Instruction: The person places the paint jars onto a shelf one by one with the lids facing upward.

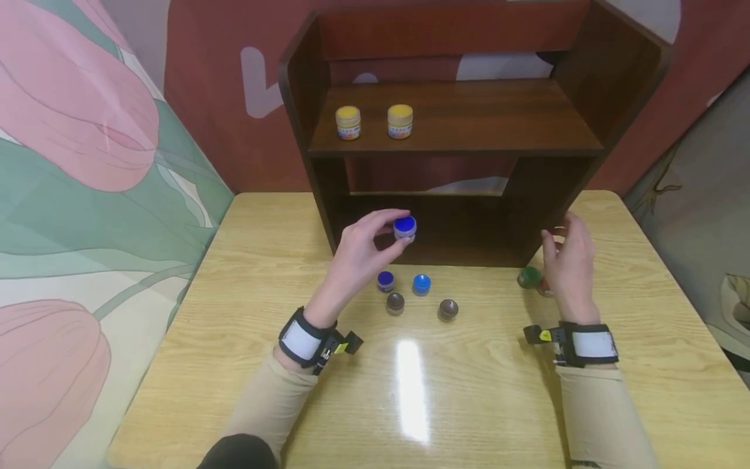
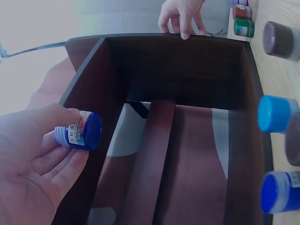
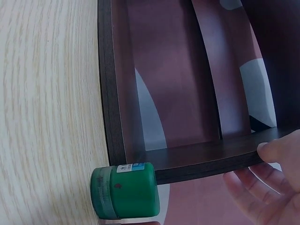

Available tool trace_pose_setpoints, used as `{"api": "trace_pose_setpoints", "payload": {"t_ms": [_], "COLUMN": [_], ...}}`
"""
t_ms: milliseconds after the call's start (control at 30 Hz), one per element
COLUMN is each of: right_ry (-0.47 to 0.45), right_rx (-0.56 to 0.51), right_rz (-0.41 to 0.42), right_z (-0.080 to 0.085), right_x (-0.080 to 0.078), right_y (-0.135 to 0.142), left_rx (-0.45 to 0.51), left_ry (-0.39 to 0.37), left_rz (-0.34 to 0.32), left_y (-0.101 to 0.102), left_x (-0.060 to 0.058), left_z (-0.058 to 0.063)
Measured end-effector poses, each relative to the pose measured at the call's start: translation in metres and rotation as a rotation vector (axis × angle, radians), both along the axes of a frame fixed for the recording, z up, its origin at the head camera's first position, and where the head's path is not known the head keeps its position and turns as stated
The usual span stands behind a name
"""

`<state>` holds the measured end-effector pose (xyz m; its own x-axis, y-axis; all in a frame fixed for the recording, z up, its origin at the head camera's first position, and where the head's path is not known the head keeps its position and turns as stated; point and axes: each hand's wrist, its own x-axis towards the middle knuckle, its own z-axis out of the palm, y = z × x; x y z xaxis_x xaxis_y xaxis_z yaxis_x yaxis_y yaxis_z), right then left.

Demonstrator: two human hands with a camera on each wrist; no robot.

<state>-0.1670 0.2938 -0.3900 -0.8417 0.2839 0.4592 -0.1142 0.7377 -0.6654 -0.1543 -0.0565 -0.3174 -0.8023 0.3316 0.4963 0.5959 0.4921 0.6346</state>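
Observation:
Between thumb and fingers, my left hand [image 1: 366,251] pinches a small paint jar [image 1: 405,228] with a dark blue lid, held up before the lower opening of a dark brown wooden shelf [image 1: 457,124]. In the left wrist view this blue jar [image 2: 84,131] lies sideways, its label partly showing. My right hand [image 1: 571,264] grips the front edge of the shelf's right side panel, thumb on the inner side and fingers outside, as the right wrist view shows. Close beside that hand stands a green paint jar [image 3: 126,190].
Two yellow jars [image 1: 348,123] [image 1: 400,122] stand on the upper shelf board. On the wooden table [image 1: 263,260], before the shelf, are a dark blue jar [image 1: 385,281], a light blue jar [image 1: 421,284] and two brown jars [image 1: 395,303] [image 1: 448,309]. Reddish jars [image 2: 242,11] stand by the green one.

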Motion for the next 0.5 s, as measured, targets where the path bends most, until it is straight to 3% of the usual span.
{"api": "trace_pose_setpoints", "payload": {"t_ms": [500], "right_ry": [-0.006], "right_rx": [-0.015], "right_rz": [0.007], "right_z": [0.000], "right_x": [0.000], "right_y": [0.002], "left_rx": [-0.021], "left_ry": [0.124], "left_rz": [-0.056], "left_y": [0.024], "left_x": [-0.002], "left_z": [0.036]}}
